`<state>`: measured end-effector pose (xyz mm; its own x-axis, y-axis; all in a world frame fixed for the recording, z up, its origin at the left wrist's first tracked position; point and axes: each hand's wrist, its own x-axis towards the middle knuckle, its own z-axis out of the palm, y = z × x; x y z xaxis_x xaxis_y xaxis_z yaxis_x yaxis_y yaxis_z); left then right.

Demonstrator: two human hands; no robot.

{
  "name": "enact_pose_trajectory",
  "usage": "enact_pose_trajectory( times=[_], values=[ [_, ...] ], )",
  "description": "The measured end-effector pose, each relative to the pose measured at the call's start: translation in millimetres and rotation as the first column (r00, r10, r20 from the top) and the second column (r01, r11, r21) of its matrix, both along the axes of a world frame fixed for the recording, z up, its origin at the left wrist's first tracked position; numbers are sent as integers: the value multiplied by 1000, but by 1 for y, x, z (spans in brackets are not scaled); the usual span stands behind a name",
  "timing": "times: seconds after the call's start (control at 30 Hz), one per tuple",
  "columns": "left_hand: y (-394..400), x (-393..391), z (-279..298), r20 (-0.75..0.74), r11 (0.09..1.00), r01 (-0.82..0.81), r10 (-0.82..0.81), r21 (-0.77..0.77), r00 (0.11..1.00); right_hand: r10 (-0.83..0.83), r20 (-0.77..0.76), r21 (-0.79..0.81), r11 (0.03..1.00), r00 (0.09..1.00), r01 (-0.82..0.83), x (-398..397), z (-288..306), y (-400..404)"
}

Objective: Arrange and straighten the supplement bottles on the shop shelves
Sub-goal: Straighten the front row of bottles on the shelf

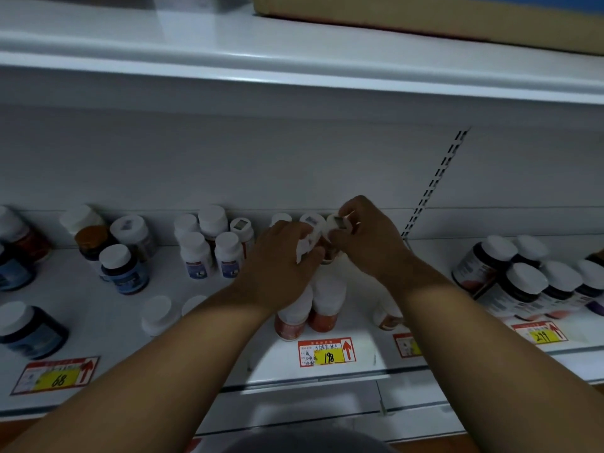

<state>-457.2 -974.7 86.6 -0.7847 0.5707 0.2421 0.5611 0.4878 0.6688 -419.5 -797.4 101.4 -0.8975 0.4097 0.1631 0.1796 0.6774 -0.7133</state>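
At the back middle of the white shelf [359,351], my left hand [281,253] grips a white-capped bottle [312,223]. Right beside it my right hand [366,237] grips a second white-capped bottle [338,222]. The two bottles touch each other. Under my wrists stand two orange-labelled bottles [327,305] with white caps, just behind the 198 price tag [327,351]. Another orange-labelled bottle [387,317] stands under my right forearm, partly hidden.
Small white bottles [212,246] cluster left of my hands, with dark blue bottles [121,269] and a big dark jar [31,331] further left. Dark bottles with white caps [526,282] fill the right side. An upper shelf [294,67] overhangs, bearing a cardboard box [425,14].
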Motion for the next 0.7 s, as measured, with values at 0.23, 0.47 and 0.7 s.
enact_pose_trajectory(
  times=[0.23, 0.47, 0.7],
  values=[
    [-7, 28, 27, 188, 976, 65, -106, 209, 977, -53, -246, -572, 814, 968, -101, 44, 27, -16],
    [0, 56, 36, 248, 958, 102, -170, 268, 954, -78, -288, -527, 845, 955, -90, 72, 40, -17],
    [34, 89, 34, 164, 953, 122, -172, 279, 971, -142, -270, -483, 875, 952, -6, 108, 45, 25]
  ],
)
